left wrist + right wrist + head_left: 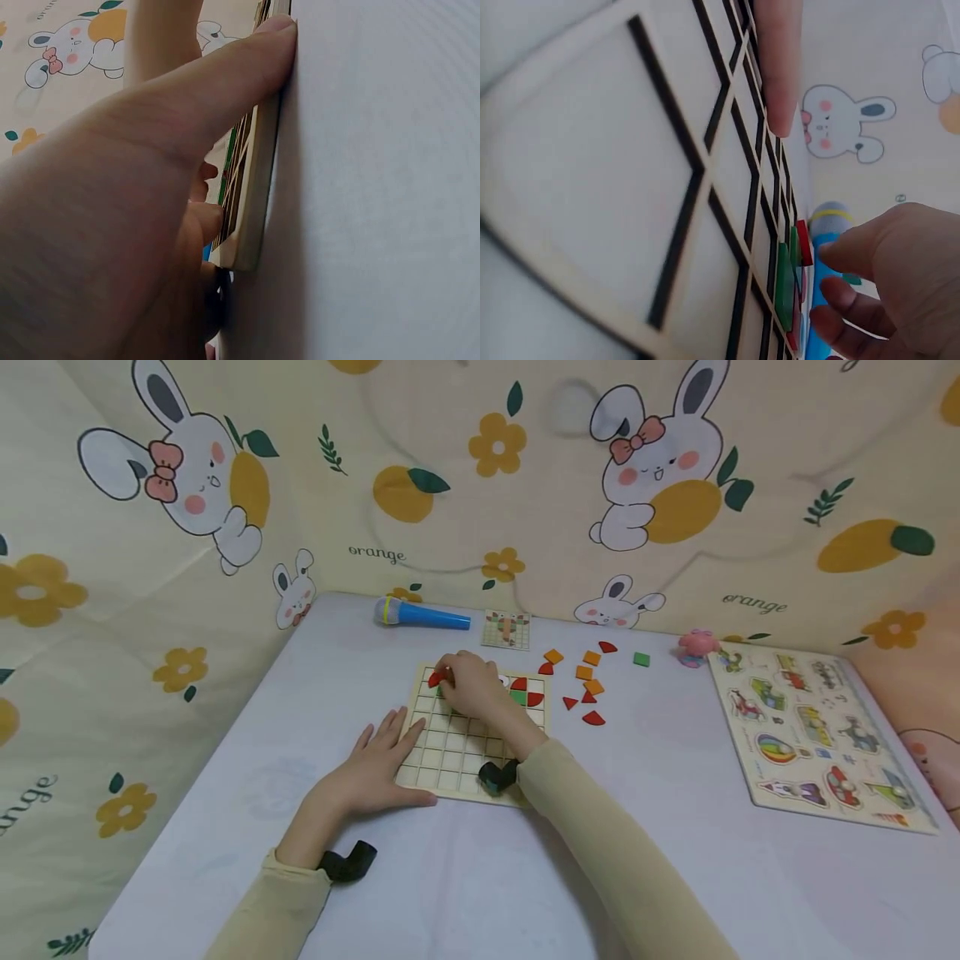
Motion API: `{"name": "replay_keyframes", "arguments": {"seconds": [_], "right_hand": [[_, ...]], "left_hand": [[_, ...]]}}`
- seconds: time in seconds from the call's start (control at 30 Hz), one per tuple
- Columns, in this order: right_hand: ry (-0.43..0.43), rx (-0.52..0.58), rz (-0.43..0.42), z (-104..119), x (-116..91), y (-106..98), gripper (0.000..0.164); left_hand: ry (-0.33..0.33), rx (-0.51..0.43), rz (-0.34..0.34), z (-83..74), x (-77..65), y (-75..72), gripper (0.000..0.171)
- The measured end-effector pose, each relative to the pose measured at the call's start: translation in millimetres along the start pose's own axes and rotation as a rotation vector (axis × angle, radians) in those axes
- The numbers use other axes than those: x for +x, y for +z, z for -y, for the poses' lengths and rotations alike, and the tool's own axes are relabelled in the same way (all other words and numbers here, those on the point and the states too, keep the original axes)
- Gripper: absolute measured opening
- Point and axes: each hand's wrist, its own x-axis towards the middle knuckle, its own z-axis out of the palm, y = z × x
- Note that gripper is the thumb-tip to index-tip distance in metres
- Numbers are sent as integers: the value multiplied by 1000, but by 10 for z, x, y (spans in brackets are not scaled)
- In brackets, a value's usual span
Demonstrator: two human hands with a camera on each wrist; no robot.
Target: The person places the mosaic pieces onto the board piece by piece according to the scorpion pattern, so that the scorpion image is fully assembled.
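Observation:
A square grid board (450, 760) lies on the table with red and green tiles in its far rows. My left hand (375, 768) rests spread on its left near corner; the thumb lies along the near edge in the left wrist view. Over the board's far left part, my right hand (472, 685) has its fingers loosely bent beside a red tile (434, 680). The right wrist view shows a small gap between the thumb and this red tile (804, 241). Green tiles (784, 289) lie close by. From above, the right hand hides part of the far rows.
Loose orange (584, 672) and red tiles (593, 718) lie right of the board, with a green square (641, 659). Behind it are a toy microphone (427, 616) and a pattern card (506, 630). A pink toy (697, 643) and a picture puzzle board (817, 735) stand farther right.

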Motion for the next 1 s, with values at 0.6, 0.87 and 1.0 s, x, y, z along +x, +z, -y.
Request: {"name": "replay_keyframes", "arguments": {"seconds": [0.6,0.87,1.0], "right_hand": [[-25,-128,35,19,63,-14,30],[-37,-109,31,49,79,-28,24],[-26,-115,51,95,85,-39,24]], "left_hand": [[5,0,9,-53,2,-51,118],[-5,11,14,-24,6,-49,119],[-4,5,19,-20,1,-51,119]]}}
